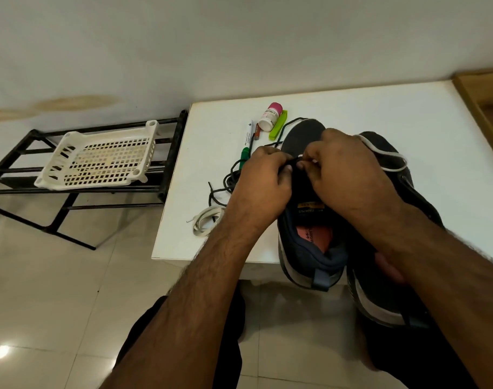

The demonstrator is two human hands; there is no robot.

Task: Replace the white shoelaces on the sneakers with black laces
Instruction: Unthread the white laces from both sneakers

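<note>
Black lace pinched by left hand and right hand over the sneaker, apparently for threading an eyelet.

Right half of the table is wide open, easy reach there. Left of the shoes it's cluttered: black lace, white lace, marker, bottle, green clip. Both hands crowd over the near shoe.

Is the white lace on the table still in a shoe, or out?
Out: the white lace lies loose on the table, left of the near sneaker.
</note>
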